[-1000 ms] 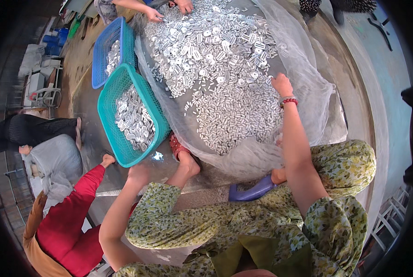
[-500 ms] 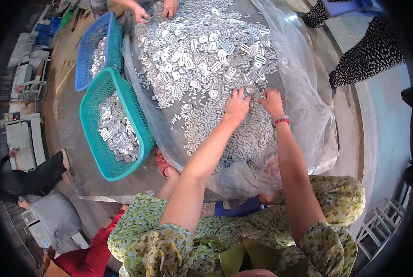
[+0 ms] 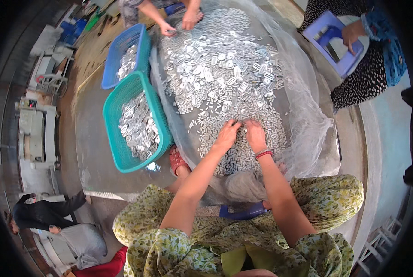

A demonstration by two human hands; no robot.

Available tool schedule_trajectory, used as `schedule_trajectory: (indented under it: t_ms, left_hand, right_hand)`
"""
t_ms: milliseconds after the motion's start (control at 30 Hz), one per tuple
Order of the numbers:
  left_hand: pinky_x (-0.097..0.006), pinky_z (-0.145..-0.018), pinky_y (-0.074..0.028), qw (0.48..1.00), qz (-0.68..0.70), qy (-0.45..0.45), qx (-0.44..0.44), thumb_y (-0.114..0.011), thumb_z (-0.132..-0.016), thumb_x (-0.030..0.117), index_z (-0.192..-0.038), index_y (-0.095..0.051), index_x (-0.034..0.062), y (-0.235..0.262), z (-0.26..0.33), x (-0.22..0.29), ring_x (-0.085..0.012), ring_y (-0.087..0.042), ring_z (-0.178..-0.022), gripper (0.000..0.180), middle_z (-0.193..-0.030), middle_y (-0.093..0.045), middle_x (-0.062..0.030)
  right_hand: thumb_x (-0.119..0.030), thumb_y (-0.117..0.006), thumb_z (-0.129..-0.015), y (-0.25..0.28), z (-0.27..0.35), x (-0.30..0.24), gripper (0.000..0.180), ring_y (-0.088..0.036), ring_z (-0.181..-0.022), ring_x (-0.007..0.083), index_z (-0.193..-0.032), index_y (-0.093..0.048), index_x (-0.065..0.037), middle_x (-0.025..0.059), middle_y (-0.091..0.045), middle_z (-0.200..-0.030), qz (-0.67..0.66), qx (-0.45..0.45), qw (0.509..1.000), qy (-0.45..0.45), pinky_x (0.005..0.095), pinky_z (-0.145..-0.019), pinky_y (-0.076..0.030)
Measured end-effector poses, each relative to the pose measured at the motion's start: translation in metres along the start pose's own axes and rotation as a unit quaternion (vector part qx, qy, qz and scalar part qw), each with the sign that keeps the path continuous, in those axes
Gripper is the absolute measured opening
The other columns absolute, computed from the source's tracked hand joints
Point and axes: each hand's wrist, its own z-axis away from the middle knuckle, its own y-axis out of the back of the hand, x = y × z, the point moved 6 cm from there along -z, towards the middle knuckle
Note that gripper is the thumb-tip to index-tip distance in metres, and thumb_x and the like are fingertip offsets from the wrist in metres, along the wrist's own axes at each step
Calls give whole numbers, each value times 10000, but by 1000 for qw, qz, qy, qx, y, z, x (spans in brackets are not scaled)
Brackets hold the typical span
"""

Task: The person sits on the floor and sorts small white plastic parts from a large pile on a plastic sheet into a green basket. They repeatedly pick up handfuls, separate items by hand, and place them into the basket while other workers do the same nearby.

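On the grey surface (image 3: 90, 134), the left hand (image 3: 226, 136) and right hand (image 3: 255, 136) curled over near pellets (image 3: 236, 160), any pinch unclear. Farther off, many slotted pieces (image 3: 237, 72) lay loose; the green basket (image 3: 159, 111) and blue basket (image 3: 144, 50) at left already held some.

Left hand (image 3: 226, 135) and right hand (image 3: 255, 135) are held close together at small silver pieces (image 3: 245, 159), grip unclear; pieces are spread on sheer netting (image 3: 310, 122). Metal parts (image 3: 136, 123) are contained in teal basket (image 3: 159, 111), blue basket (image 3: 144, 51) just beside.
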Motion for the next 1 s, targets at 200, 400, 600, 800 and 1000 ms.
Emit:
schedule_trajectory:
  t_ms: [200, 400, 600, 800, 1000]
  left_hand:
    - [-406, -901, -396, 994, 32, 36, 94, -400, -777, -32, -1124, -501, 90, -2, 32, -4, -393, -450, -1065, 382, -1101, -472, -229]
    - [-410, -927, -379, 964, 186, 132, 136, -376, -703, -105, -1222, -427, 74, 27, 45, -15, -405, -451, -1087, 551, -1186, -445, -264]
    - [-290, -654, -464, 809, 523, 174, 203, -504, -813, 38, -1213, -451, 69, 33, 38, -56, -161, -558, -749, 405, -942, -575, -87]
    - [-294, -629, -465, 932, 260, 143, 207, -645, -774, 227, -1052, -601, 87, 36, 37, -80, -176, -546, -703, 315, -879, -582, -109]
    - [-461, -876, -375, 990, -86, 56, 94, -669, -677, 236, -899, -617, 94, 12, -2, -24, -405, -485, -988, 269, -949, -561, -236]
  right_hand:
    - [-144, -540, -800, -13, 23, -25, 307, -480, -1033, 305, -1094, -509, -61, 148, -480, -1137, 80, 12, 995, 64, 410, -876, -385]
    - [-77, -509, -801, -2, 19, -2, 309, -571, -805, 337, -1108, -508, -43, 172, -590, -882, 58, -52, 997, -1, 409, -703, -469]
    - [-125, -477, -838, 38, 11, 23, 239, -568, -736, 344, -1050, -528, -27, 207, -582, -797, 18, 66, 994, -84, 436, -650, -462]
    - [-191, -420, -905, 31, 23, 29, 211, -519, -715, 210, -1048, -499, -58, 73, -541, -831, -660, 65, 662, -350, 374, -713, -448]
    - [-252, -443, -899, 60, 9, 3, 188, -535, -752, 186, -949, -510, -83, 57, -538, -797, -773, 57, 565, -282, 342, -693, -441]
